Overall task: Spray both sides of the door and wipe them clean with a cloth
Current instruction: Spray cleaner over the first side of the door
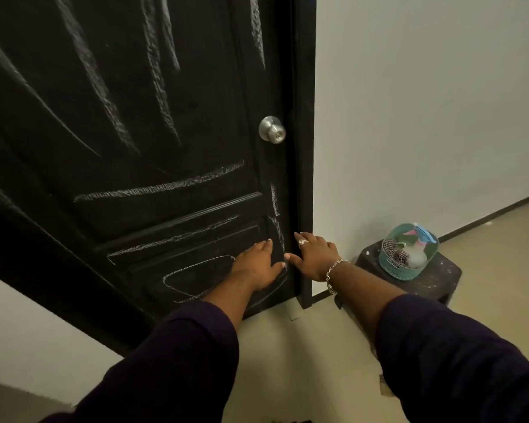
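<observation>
Left hand (258,268): flat on the lower panel of the door (141,123), fingers straight, holding nothing.
Right hand (313,254): fingers spread, resting at the door's edge by the frame, also holding nothing.
Door: closed, black, stiff and heavy I think, chalk-like marks on this side (the other side is hidden).
Knob (272,130): best place to pull.
Basket (408,251): on the stool (440,279), a checked cloth (393,250) inside, soft and light to pinch.

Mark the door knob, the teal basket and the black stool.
door knob (272,130), head view, centre of the metal ball.
teal basket (391,266), head view, lower front wall.
black stool (443,277), head view, bare top right of the basket.
</observation>
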